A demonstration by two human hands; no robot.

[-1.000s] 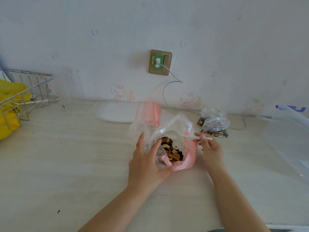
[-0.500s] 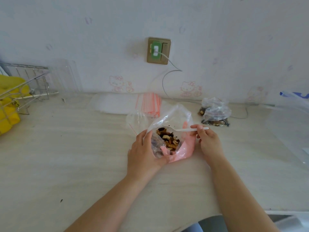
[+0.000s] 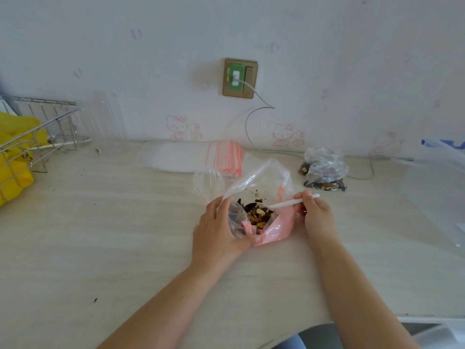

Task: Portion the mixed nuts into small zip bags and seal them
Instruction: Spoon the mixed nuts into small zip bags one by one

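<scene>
Head cam looks down on the table (image 3: 100,248) with the big bag of mixed nuts (image 3: 256,215) sitting about mid-table, a bit toward the far edge. The left hand (image 3: 216,233) is curled round the near-left side of the bag, thumb pinching the clear film so the mouth stays open. The right hand (image 3: 314,215) pinches the handle of a white plastic spoon (image 3: 286,204), bowl down in the nuts, wrist low near the table. That film looks really thin and floppy, so I'd guess it collapses the second you let go; best held at the rim. The nuts are loose and light, easy to spill off such a small spoon. Two filled small bags (image 3: 324,172) sit near the far edge to the right, and a stack of empty zip bags (image 3: 226,157) lies behind the open one.
</scene>
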